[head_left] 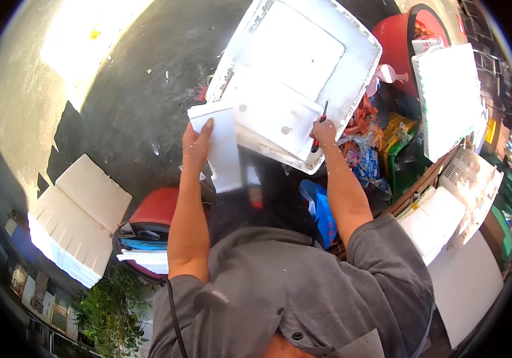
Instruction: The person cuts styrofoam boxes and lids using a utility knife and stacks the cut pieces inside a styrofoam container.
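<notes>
My left hand (196,145) grips a white foam board (222,149) by its upper left edge, with the thumb laid on its face. The board stands beside the near left side of a large, scuffed white foam box (354,65). Over the box's right side, my right hand (325,132) is closed around a slim red-and-black tool (315,145). Its thin dark tip points up, away from me; its exact kind is unclear. Beneath that hand, a white foam panel (280,113) with two round marks lies across the box.
Folded white foam pieces (83,203) lie at left, near a red tub (156,206) with flat items. At right are another red tub (396,45), an upright white foam slab (449,101), plastic scraps (363,149) and stacked white pieces (432,218). A blue bag (320,209) is near my legs.
</notes>
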`<state>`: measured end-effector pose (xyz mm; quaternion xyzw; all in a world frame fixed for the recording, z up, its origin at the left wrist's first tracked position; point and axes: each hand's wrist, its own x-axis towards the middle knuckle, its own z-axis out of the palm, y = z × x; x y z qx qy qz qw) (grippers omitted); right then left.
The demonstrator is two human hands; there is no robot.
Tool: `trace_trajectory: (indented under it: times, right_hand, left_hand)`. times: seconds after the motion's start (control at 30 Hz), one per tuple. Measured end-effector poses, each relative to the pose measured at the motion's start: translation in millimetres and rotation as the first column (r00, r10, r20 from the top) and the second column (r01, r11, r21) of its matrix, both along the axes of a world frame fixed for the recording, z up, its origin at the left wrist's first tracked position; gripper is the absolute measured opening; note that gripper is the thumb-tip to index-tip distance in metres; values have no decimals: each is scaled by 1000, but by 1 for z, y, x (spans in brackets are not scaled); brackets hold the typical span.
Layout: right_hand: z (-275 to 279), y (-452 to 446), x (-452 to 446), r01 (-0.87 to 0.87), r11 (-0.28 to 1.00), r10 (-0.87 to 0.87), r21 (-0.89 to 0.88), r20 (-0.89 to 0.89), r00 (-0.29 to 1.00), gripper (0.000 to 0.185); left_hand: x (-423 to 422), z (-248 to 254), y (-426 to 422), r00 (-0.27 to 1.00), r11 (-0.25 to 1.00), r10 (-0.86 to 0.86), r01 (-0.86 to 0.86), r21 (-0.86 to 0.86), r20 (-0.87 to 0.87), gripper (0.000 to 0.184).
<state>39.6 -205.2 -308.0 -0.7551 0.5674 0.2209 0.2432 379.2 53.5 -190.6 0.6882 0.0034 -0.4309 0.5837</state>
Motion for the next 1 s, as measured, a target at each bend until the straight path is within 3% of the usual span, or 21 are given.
trace_trajectory:
  times: [0.1, 0.13, 0.23, 0.3, 0.4, 0.43, 0.5, 0.6, 0.7, 0.73, 0.83, 0.87, 0.97, 1.0]
  right_hand:
    - [28, 28, 38, 189, 965, -191, -180, 7, 982, 41]
    - [12, 44, 35, 4, 953, 44, -304, 150, 988, 30]
    - [-16, 73, 53, 245, 964, -219, -102, 220, 951, 26]
    - [-23, 80, 67, 217, 975, -204, -47, 198, 959, 28]
    - [3, 73, 98, 225, 958, -194, -179, 177, 965, 28]
    - [10, 61, 101, 178, 952, -107, -248, 273, 956, 27]
    - [-1, 30, 98, 266, 918, -144, -294, 377, 915, 34]
    - [-46, 9, 61, 97, 979, -45, -179, 273, 961, 38]
    - [-56, 35, 63, 101, 994, -91, -52, 168, 982, 38]
    - [-57, 38, 67, 188, 973, -157, -134, 213, 964, 34]
    - [-16, 43, 107, 280, 958, -266, -70, 162, 950, 30]
    - [-33, 61, 109, 176, 980, -154, -91, 209, 966, 28]
    - [-31, 81, 156, 164, 967, -217, 195, 294, 931, 26]
    - [-43, 80, 161, 188, 959, -244, 210, 282, 928, 26]
  left_hand:
    - [-2, 10, -6, 999, 994, -47, 48, 101, -16, 39]
    - [-3, 5, -6, 999, 999, -18, 17, 33, 31, 39]
    - [-5, 11, -11, 996, 989, -72, 66, 130, 43, 39]
    - [-4, 7, -14, 995, 989, -78, 69, 129, 69, 39]
    - [-4, 1, -14, 988, 987, -93, 75, 142, 125, 40]
    - [-4, 7, -18, 986, 984, -103, 82, 157, 131, 40]
    - [-4, 11, -23, 984, 982, -110, 86, 170, 137, 41]
    - [-6, 12, -25, 984, 982, -113, 89, 165, 140, 42]
    - [-9, 13, -29, 981, 979, -119, 91, 181, 153, 42]
    - [-9, 14, -29, 980, 975, -130, 99, 199, 152, 42]
    - [-8, 16, -32, 983, 966, -132, 98, 238, 131, 41]
    - [-7, 16, -34, 985, 965, -119, 85, 250, 125, 41]
    - [-11, 15, -35, 979, 969, -112, 70, 237, 172, 41]
    - [-11, 17, -38, 981, 976, -98, 62, 210, 166, 41]
